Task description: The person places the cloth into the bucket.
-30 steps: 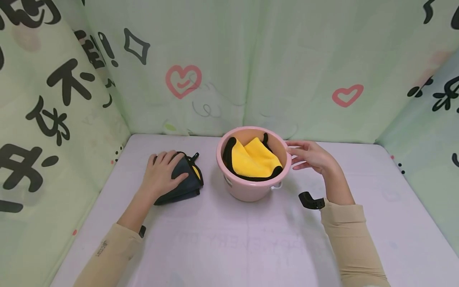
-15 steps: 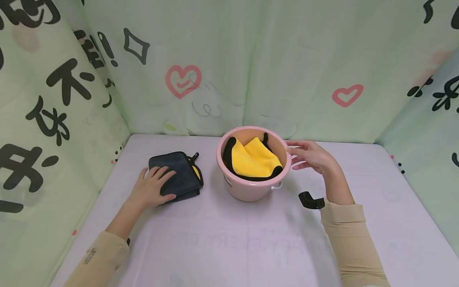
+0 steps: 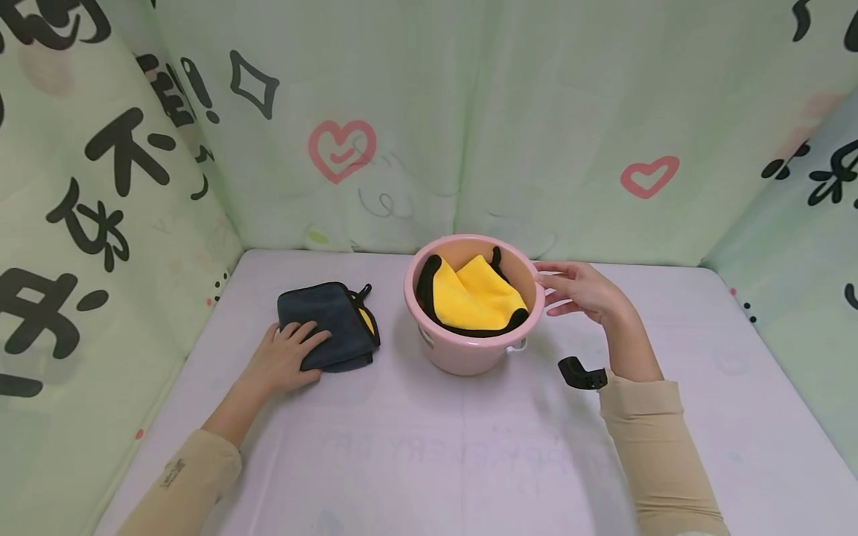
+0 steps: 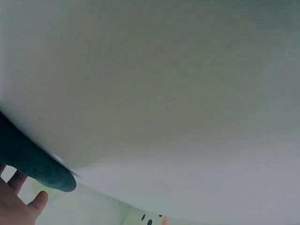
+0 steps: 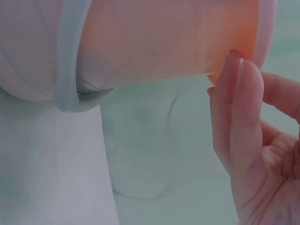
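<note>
A dark navy folded cloth (image 3: 331, 324) with black edging lies on the table, a bit of yellow lining showing at its right side. My left hand (image 3: 284, 357) rests with spread fingers on its near left corner; the left wrist view catches only part of that hand (image 4: 18, 204) beside the dark cloth (image 4: 33, 157). To the right stands a pink bucket (image 3: 462, 357) holding a yellow cloth (image 3: 479, 298) with black edging. Against the bucket's right side, just under the rim, my right hand (image 3: 583, 294) touches with extended fingers, also visible in the right wrist view (image 5: 253, 140).
A white table (image 3: 429, 461) spreads beneath everything. Pale green printed curtains (image 3: 503, 112) enclose it at the back and both sides. The bucket's pale handle (image 5: 68, 61) hangs down along its side.
My left hand has slid back from the top of the navy cloth towards its near left corner, uncovering more of it. The bucket and my right hand have stayed in place.
</note>
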The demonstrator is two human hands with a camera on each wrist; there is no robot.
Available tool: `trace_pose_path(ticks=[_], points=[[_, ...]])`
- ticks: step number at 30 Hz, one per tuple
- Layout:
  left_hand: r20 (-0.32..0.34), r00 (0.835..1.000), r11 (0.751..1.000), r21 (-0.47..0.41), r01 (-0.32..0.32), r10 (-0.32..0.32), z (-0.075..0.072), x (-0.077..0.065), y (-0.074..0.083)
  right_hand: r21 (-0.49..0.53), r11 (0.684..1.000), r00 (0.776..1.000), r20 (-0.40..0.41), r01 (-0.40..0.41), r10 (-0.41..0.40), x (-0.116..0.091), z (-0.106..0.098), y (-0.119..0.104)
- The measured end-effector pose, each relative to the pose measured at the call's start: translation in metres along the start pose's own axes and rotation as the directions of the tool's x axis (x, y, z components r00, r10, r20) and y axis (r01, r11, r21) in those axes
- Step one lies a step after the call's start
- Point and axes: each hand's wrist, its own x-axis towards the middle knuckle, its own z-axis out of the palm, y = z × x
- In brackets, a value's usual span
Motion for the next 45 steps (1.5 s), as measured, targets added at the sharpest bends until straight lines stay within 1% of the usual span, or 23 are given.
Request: trace_pose_path(ticks=[5, 9, 12, 17, 22, 26, 29, 30, 33, 34, 36, 38, 41, 45], points=[[-0.045, 0.998, 0.997, 0.074, -0.031, 0.035, 0.003, 0.005, 0.002, 0.000, 1.000, 1.000, 0.000, 0.003, -0.003, 0.000, -0.001, 0.001], [-0.095, 0.993, 0.989, 0.137, -0.059, 0.072, 0.006, 0.009, 0.004, 0.004, 1.000, 1.000, -0.004, -0.002, 0.002, -0.001, -0.002, 0.000], [-0.139, 0.986, 0.982, 0.177, -0.065, 0.091, 0.007, 0.010, 0.005, 0.005, 1.000, 1.000, 0.008, 0.010, -0.010, -0.001, -0.001, 0.000], [-0.203, 0.974, 0.977, 0.206, -0.056, 0.099, 0.006, 0.012, 0.006, 0.005, 1.000, 1.000, 0.017, 0.022, -0.022, -0.001, 0.000, 0.000], [-0.269, 0.959, 0.975, 0.219, -0.028, 0.088, -0.003, 0.015, 0.004, 0.008, 1.000, 1.000, 0.013, 0.017, -0.017, -0.001, -0.001, 0.000], [-0.320, 0.944, 0.976, 0.217, -0.006, 0.077, -0.019, 0.020, 0.003, 0.012, 1.000, 1.000, 0.018, 0.016, -0.016, 0.000, -0.002, 0.001], [-0.396, 0.915, 0.978, 0.208, 0.009, 0.076, -0.034, 0.026, 0.001, 0.014, 1.000, 1.000, 0.021, 0.014, -0.014, 0.000, -0.002, 0.001], [-0.427, 0.901, 0.979, 0.205, 0.013, 0.078, -0.040, 0.029, 0.001, 0.014, 1.000, 1.000, 0.021, 0.014, -0.015, -0.001, -0.002, 0.000], [-0.520, 0.849, 0.981, 0.193, 0.018, 0.087, -0.060, 0.037, 0.002, 0.013, 1.000, 1.000, 0.023, 0.016, -0.016, -0.001, -0.002, -0.001], [-0.540, 0.838, 0.983, 0.183, 0.019, 0.084, -0.067, 0.039, 0.002, 0.011, 1.000, 1.000, 0.021, 0.017, -0.017, -0.001, -0.002, -0.001], [-0.581, 0.809, 0.984, 0.178, 0.018, 0.090, -0.083, 0.045, 0.004, 0.010, 1.000, 1.000, 0.018, 0.016, -0.016, -0.002, -0.002, -0.001], [-0.610, 0.787, 0.984, 0.175, 0.019, 0.093, -0.098, 0.049, 0.008, 0.008, 1.000, 1.000, 0.015, 0.015, -0.015, -0.001, -0.002, 0.000], [-0.643, 0.758, 0.982, 0.185, 0.022, 0.105, -0.120, 0.057, 0.016, 0.009, 1.000, 1.000, 0.010, 0.012, -0.013, -0.001, -0.001, 0.000], [-0.680, 0.721, 0.983, 0.181, -0.006, 0.130, -0.144, 0.066, 0.034, 0.010, 1.000, 1.000, 0.012, 0.012, -0.012, -0.001, -0.001, 0.000]])
